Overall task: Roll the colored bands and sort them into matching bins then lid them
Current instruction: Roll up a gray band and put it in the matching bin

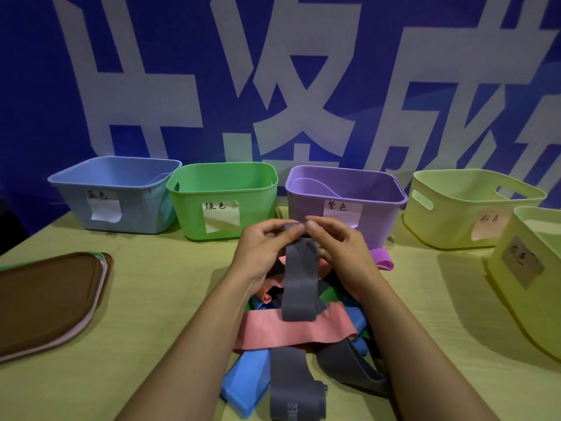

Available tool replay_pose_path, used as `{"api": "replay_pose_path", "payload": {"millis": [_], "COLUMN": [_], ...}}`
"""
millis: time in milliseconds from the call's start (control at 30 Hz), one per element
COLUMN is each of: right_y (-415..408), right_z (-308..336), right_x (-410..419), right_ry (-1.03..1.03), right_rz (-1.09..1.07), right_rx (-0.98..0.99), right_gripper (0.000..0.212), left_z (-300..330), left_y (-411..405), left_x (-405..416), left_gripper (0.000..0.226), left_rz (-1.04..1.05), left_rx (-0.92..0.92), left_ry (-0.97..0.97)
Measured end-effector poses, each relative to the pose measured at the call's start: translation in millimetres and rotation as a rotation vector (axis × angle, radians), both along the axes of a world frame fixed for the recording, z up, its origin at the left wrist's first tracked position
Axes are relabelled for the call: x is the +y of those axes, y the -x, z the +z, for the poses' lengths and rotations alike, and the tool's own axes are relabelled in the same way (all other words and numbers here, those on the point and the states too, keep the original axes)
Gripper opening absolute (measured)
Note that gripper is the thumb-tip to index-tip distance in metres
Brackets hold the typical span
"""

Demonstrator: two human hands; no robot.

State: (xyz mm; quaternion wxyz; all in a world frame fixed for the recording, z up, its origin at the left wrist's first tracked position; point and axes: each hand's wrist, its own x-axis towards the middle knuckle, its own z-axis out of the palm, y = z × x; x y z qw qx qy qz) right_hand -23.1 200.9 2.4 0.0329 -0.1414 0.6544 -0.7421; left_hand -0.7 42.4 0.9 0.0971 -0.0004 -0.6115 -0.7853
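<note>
Both hands, left [267, 238] and right [337, 238], are pinching the top end of a grey band [299, 284] together, its length hanging down toward the near pile [297, 329]. Bins are standing along the far edge, the purple bin [346, 202] directly behind.

Pretty dim with a blue-purple cast, soft all over. Wide-angle bends the frame edges, and the bins [224, 202] throw faint shadows onto the counter [151, 299].
</note>
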Motion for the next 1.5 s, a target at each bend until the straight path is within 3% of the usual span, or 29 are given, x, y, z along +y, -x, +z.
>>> {"api": "replay_pose_path", "payload": {"millis": [200, 367, 500, 667, 767, 1000, 1333, 1500], "right_y": [4.0, 3.3, 2.4, 3.4, 5.5, 8.2, 3.4, 0.1], "right_z": [-3.6, -4.3, -2.9, -4.7, -6.4, -8.1, -5.7, 1.3], "right_x": [-0.1, 0.1, 1.0, 1.0, 1.2, -0.2, 1.7, 1.4], "right_ry": [-0.194, -0.197, -0.176, -0.163, -0.086, -0.061, -0.167, -0.143], "right_rz": [-0.157, -0.177, -0.182, -0.124, -0.081, -0.028, -0.023, -0.103], "right_rx": [-0.02, 0.008, -0.028, 0.036, 0.064, 0.139, 0.149, 0.057], "right_gripper": [0.065, 0.076, 0.065, 0.029, 0.018, 0.021, 0.021, 0.033], "left_z": [-5.5, -7.3, -5.4, -5.4, -3.8, -7.2, -4.2, -6.4], "left_y": [2.8, 3.6, 2.1, 3.3, 2.5, 4.1, 3.4, 3.1], "left_x": [3.0, 1.9, 2.0, -0.3, 1.8, 3.3, 0.8, 0.8], "left_gripper": [0.021, 0.029, 0.032, 0.032, 0.045, 0.058, 0.001, 0.017], "left_rz": [-0.012, 0.018, 0.018, 0.016, -0.049, 0.038, 0.134, 0.07], "left_rx": [0.037, 0.046, 0.057, 0.076, 0.021, -0.081, 0.043, 0.087], "left_ry": [0.057, 0.088, 0.104, 0.162, 0.054, 0.121, 0.159, 0.208]}}
